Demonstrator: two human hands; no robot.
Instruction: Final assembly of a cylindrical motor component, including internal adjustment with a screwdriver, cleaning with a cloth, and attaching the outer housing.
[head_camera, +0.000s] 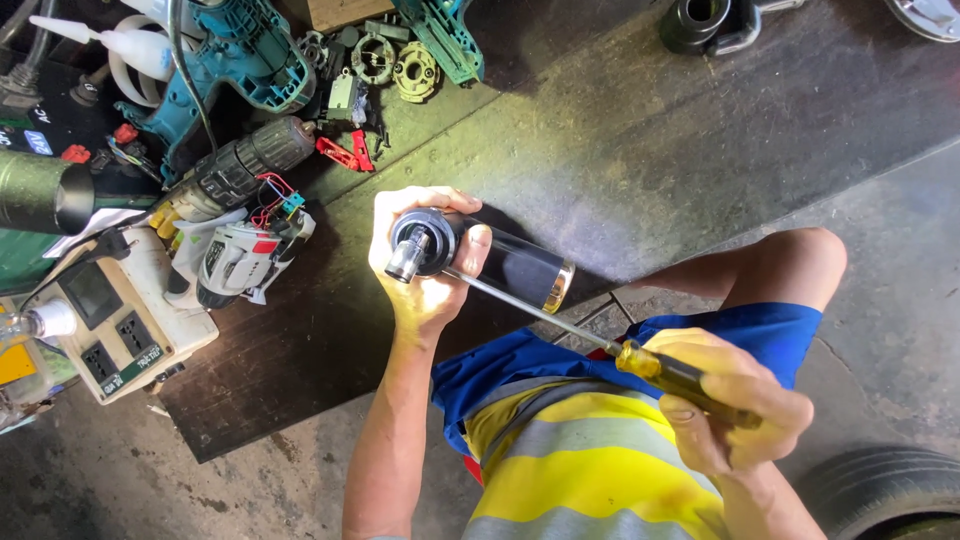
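Dark mat under you, filling the middle and upper right of the frame; bare concrete at lower left. A tyre sits at the lower right corner, just beside your right elbow.

Upper left is crowded: teal tool housing, a stripped drill body with loose red and blue wires, a white-grey drill below it, and a cream power strip at the left edge. Small gears and red parts lie scattered at top centre.

Black cylindrical motor unit, centre frame, held off the mat. Your left hand is wrapped tight round its chuck end, thumb across the body. Your right hand is closed round the yellow-handled screwdriver, lower right; the shaft runs up-left to the unit just under your left thumb.

Risks, as I judge them:
- The tip points at your left palm. If it slips, it goes into the hand (nothing braces the unit).
- Unit unsupported in the air; a hard push could twist it out of your grasp.
- Any screw freed could drop among the scattered parts and get lost.
- Bare wires lie near the power strip; I cannot tell if it is live.
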